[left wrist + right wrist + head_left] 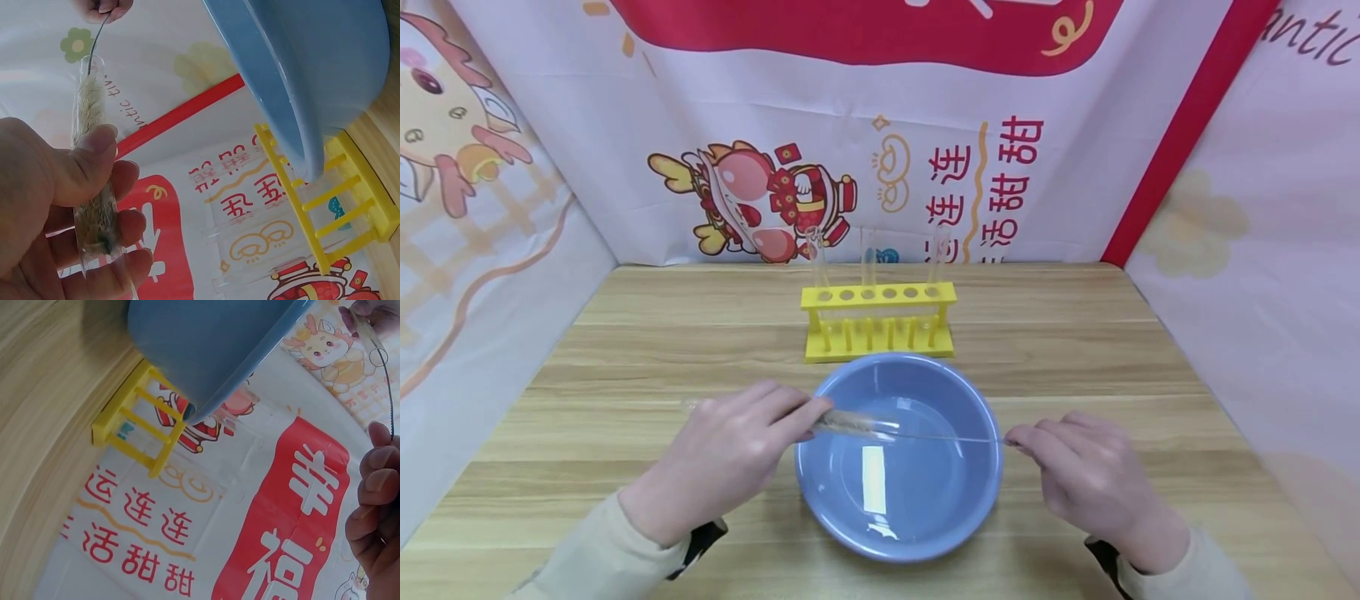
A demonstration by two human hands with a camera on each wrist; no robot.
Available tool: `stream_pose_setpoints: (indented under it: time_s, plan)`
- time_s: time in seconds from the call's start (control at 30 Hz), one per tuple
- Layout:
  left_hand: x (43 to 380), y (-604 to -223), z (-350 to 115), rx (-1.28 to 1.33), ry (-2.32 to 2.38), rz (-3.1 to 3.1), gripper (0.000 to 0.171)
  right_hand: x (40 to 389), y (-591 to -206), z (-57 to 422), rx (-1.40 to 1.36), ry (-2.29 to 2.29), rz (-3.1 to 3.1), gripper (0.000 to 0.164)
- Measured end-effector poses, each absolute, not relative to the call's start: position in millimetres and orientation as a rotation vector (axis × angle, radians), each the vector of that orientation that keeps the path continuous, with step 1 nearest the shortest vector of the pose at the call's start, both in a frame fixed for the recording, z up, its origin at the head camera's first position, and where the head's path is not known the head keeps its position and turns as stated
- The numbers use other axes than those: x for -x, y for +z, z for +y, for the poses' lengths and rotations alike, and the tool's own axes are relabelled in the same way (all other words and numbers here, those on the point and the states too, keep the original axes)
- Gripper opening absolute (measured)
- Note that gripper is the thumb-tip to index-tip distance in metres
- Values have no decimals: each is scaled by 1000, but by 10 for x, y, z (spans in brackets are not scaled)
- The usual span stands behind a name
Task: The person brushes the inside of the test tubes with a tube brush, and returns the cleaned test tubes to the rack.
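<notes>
My left hand (730, 454) grips a clear glass test tube (94, 119) above the left part of a blue basin (925, 533). Inside the tube sit the pale bristles of a test tube brush (92, 100). The brush's thin twisted wire handle (947, 437) comes out of the tube mouth and runs right across the basin. At the basin's right side, my right hand (1086, 471) pinches the wire's far end. The wire bows slightly in the left wrist view. In the right wrist view, curled fingers (378, 481) hold it at the right edge.
A yellow test tube rack (880, 296) stands just behind the basin, with three clear test tubes (868, 258) upright in it. Wood-grain tabletop (685, 333) surrounds the basin. Printed cloth (820, 92) hangs at the back and both sides.
</notes>
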State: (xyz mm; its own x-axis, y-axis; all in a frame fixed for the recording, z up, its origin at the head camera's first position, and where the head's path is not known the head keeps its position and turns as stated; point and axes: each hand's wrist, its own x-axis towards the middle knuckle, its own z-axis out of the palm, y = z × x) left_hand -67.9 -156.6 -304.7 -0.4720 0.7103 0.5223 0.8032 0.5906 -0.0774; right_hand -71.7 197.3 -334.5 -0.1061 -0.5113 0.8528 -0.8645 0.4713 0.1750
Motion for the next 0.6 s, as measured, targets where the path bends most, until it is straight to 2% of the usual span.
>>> stream_pose_setpoints:
  time_s: [0.17, 0.3, 0.6]
  plan:
    - [676, -3050, -1544, 1202, -237, -2309, 22, 704, -3378, 1957, -1185, 496, -1831, 29]
    - [668, -3046, -1519, 1198, -228, -2318, 37, 688, -3396, 1940, -1198, 523, -1878, 30]
    - [664, -3037, -1463, 1217, -225, -2291, 43, 686, -3426, 1850, -1231, 591, -1966, 32]
